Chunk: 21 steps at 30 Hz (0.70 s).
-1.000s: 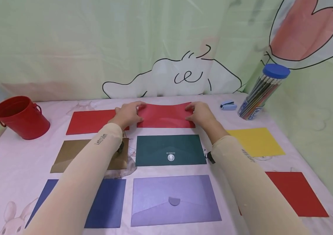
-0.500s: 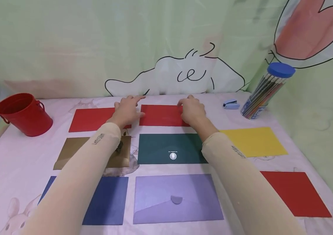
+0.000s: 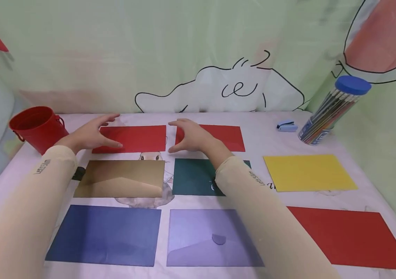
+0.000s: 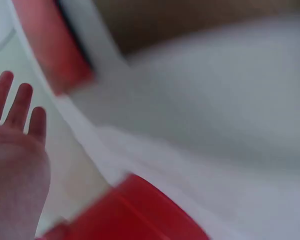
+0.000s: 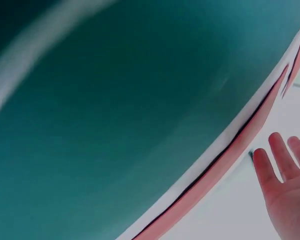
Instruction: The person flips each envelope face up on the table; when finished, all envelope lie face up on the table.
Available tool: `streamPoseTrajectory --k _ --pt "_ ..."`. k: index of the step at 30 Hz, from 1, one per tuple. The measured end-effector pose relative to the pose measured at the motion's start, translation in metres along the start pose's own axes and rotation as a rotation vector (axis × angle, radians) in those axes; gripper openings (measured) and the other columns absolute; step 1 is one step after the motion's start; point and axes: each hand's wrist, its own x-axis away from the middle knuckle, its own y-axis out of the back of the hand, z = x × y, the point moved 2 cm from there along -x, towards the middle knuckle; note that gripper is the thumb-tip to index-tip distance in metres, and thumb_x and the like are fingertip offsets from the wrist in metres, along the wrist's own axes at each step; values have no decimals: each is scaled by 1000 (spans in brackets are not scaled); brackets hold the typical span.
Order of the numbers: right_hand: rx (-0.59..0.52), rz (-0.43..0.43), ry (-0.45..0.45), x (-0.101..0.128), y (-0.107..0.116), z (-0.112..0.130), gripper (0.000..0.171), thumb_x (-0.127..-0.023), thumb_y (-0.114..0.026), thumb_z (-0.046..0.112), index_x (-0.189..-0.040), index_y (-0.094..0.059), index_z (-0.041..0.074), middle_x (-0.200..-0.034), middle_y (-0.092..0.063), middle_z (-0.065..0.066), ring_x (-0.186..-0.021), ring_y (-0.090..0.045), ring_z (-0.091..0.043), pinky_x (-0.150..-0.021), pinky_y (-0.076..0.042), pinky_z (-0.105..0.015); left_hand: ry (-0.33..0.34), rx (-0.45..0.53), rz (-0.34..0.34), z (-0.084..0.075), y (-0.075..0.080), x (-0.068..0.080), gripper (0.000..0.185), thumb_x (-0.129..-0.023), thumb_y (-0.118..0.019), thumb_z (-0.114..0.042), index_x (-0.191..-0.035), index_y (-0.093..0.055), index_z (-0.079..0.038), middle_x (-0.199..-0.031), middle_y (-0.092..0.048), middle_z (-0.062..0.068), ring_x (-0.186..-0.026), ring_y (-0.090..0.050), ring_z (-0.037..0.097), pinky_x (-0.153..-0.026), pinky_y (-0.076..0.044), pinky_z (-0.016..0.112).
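Two flat red envelopes lie side by side in the back row. My left hand (image 3: 91,133) is spread over the left end of the left red envelope (image 3: 138,139), thumb and fingers apart. Over the near end of the right red envelope (image 3: 225,138) is my right hand (image 3: 192,135), fingers extended, covering part of it. Neither hand grips anything. In the left wrist view my left palm (image 4: 15,175) shows straight fingers. The right wrist view has my right hand (image 5: 290,195) beyond the green envelope (image 5: 115,135).
A gold envelope (image 3: 124,180), a blue one (image 3: 105,234), a purple one (image 3: 201,248), a yellow one (image 3: 309,172) and another red one (image 3: 362,238) lie around. A red bucket (image 3: 40,130) stands left; a blue stapler (image 3: 287,126) and a pencil jar (image 3: 334,110) are back right.
Both hands have let go of the right red envelope, which now lies flat on the table. They have moved left to the left red envelope, and the head view has shifted left.
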Motion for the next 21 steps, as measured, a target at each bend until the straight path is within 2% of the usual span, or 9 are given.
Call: streamPoseTrajectory --k 5,8,13,16,21 --pt "29 67 29 -9 -13 17 93 -77 -88 31 -156 -40 24 -159 -34 -6 -144 -31 -24 -100 -49 -41 25 -3 59 23 -2 8 126 -69 -94 -30 -163 -10 -20 -158 -21 26 -139 -23 53 -92 -51 58" --pt "36 106 40 -14 -18 25 92 -80 -86 33 -157 -37 25 -158 -36 -4 -142 -34 -23 -100 -49 -37 6 12 60 26 -4 7 125 -70 -94 -28 -163 -11 -21 -157 -24 24 -138 -25 50 -91 -53 56" --pt "26 168 -22 -17 -24 30 90 -83 -83 34 -158 -34 29 -153 -41 -2 -136 -38 -22 -94 -53 -33 -2 13 48 27 -7 6 124 -70 -94 -28 -163 -12 -21 -158 -24 21 -138 -27 46 -93 -52 55" --pt "40 177 -34 -17 -26 29 87 -85 -81 36 -158 -34 31 -152 -42 -1 -135 -39 -21 -95 -52 -33 11 -4 32 30 -8 7 125 -69 -94 -33 -163 -12 -25 -160 -23 19 -140 -26 46 -95 -50 57" --pt "83 192 4 -18 -27 29 86 -88 -78 39 -159 -31 32 -155 -40 -1 -138 -37 -21 -101 -48 -35 28 -58 15 35 -7 10 123 -68 -92 -44 -163 -15 -30 -161 -25 16 -143 -22 47 -98 -43 65"
